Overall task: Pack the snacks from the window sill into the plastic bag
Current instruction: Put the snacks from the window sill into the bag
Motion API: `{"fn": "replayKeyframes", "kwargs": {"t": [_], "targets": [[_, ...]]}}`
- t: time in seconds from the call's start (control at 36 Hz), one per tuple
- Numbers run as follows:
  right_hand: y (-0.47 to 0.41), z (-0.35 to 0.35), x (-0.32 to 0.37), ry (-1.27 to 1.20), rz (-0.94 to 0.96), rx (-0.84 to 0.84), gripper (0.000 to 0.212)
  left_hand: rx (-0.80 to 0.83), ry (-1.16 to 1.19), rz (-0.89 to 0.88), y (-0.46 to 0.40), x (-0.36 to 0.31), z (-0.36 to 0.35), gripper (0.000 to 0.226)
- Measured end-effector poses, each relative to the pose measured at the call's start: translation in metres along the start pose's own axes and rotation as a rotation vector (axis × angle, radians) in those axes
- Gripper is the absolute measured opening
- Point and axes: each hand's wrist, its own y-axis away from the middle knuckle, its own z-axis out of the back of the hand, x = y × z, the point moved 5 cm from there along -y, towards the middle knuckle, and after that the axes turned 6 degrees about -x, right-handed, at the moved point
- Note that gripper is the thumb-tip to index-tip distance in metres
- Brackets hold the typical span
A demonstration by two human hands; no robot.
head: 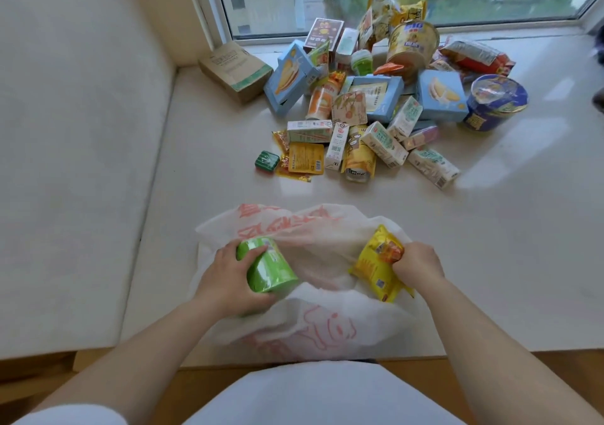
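A white plastic bag [313, 326] with red print lies open on the window sill [490, 261] near its front edge. My left hand [225, 277] grips a green cup-shaped snack pack [271, 269] over the bag's left side. My right hand [416, 262] holds a yellow snack packet [376, 264] at the bag's right edge. Farther back lies a pile of snacks [376, 110]: blue boxes, small cartons, yellow packets, two big cup noodles.
A brown cardboard box [233, 71] lies at the back left by the window frame. A small green tin [267, 160] sits at the pile's near left. A padded wall [75, 130] bounds the sill on the left. The window glass runs along the back.
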Motion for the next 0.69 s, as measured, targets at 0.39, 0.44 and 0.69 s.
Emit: {"fn": "replayKeyframes", "kwargs": {"t": [0.39,0.44,0.69], "targets": [[0.004,-0.015,0.054,0.012,0.392,0.087,0.017,0.090,0.000,0.044,-0.012,-0.025,-0.010,0.097],[0.003,-0.027,0.052,0.183,0.423,0.147,0.025,0.100,-0.056,0.011,-0.021,-0.034,-0.002,0.087],[-0.014,-0.026,0.064,0.257,0.476,0.055,0.022,-0.062,-0.215,0.043,-0.094,-0.055,0.016,0.052]]}}
